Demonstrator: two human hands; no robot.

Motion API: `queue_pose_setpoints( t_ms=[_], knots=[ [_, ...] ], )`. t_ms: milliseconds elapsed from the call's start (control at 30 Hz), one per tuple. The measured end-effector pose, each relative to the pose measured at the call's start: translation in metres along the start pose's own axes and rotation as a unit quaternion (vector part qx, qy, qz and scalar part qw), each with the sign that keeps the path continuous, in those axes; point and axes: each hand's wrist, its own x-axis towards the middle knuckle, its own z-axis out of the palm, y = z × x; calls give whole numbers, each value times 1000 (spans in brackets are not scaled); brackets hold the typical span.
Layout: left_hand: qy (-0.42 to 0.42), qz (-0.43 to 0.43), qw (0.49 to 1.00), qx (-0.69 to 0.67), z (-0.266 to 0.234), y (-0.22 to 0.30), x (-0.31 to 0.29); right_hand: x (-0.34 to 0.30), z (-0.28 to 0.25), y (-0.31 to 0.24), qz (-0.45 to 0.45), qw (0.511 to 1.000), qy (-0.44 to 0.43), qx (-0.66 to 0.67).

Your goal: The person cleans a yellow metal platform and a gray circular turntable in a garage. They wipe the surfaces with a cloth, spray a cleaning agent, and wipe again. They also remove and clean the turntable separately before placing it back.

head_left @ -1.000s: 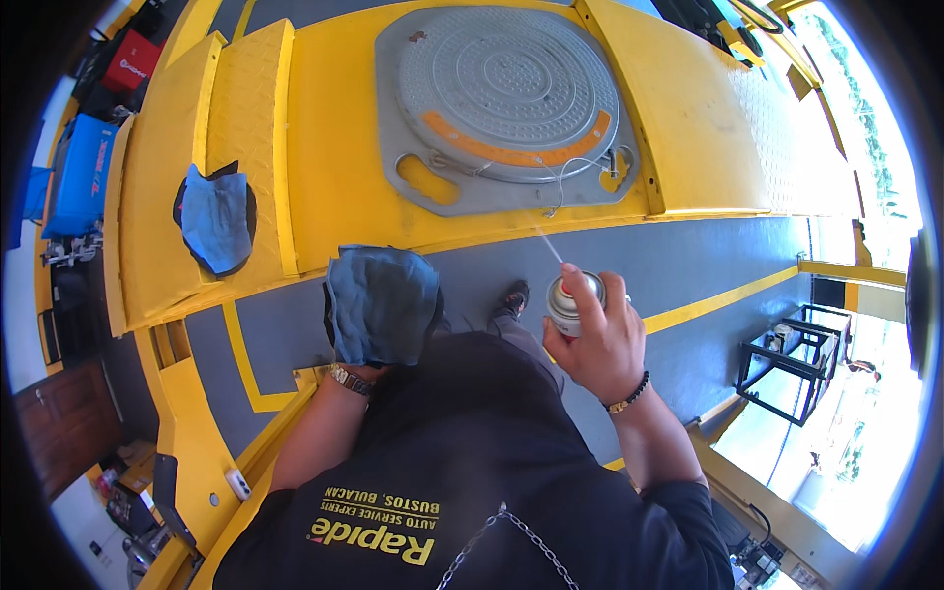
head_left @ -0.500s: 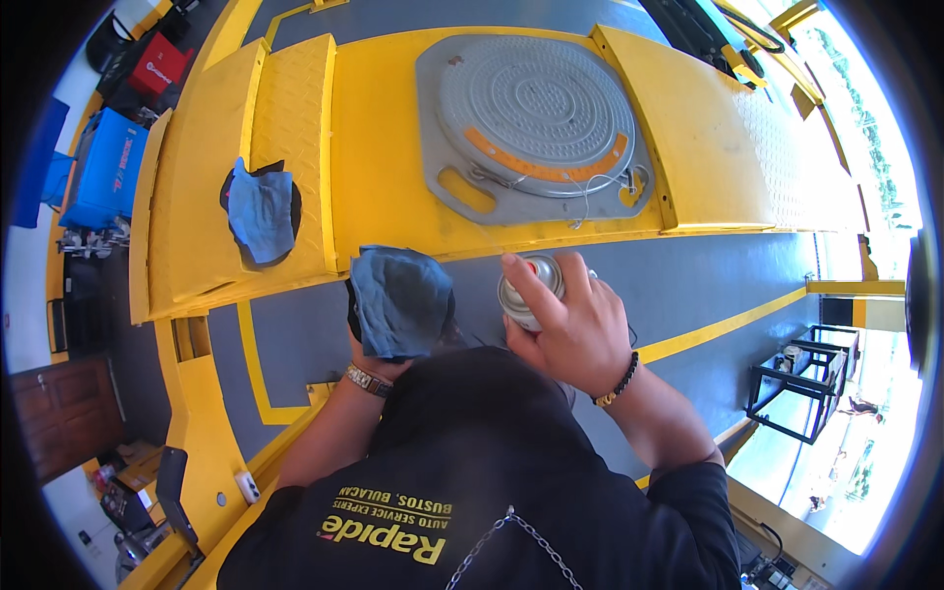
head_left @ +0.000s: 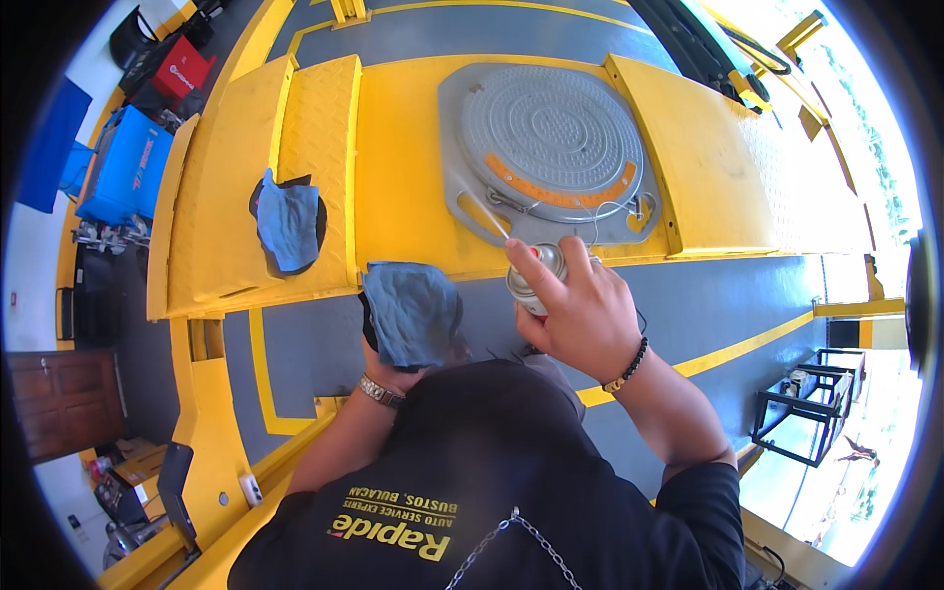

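My right hand is wrapped round a silver-topped aerosol can, its index finger on the nozzle. A thin pale streak runs from the nozzle toward the grey turntable plate; whether it is a straw or a jet of spray I cannot tell. Over my left hand lies a blue cloth with a dark edge showing beneath it. Most of that hand's fingers are hidden under the cloth, which it holds up near the platform's front edge. The can and the cloth are apart.
The turntable plate rests on a yellow platform. Another blue cloth on something dark lies at the platform's left. A blue machine and a red box stand far left. A black metal frame is at the right.
The view has shifted, so the platform sits lower and further right. My right hand has tipped the can toward the turntable, and the pale streak has appeared. The left hand still holds the cloth.
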Motion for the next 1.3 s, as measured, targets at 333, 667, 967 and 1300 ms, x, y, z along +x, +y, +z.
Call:
queue_pose_setpoints(
  t_ms=[333,667,967,1300],
  knots=[
    [17,11,1000,0,16,-1,19,18,-29,59,155,981,114,-8],
    [4,36,999,35,16,16,41,-66,-56,102,340,932,67,-103],
    [-60,17,997,55,50,14,77,-101,-57,100,367,927,40,-65],
    [-125,58,979,151,67,21,124,-120,-76,216,327,874,359,13]
  ],
)
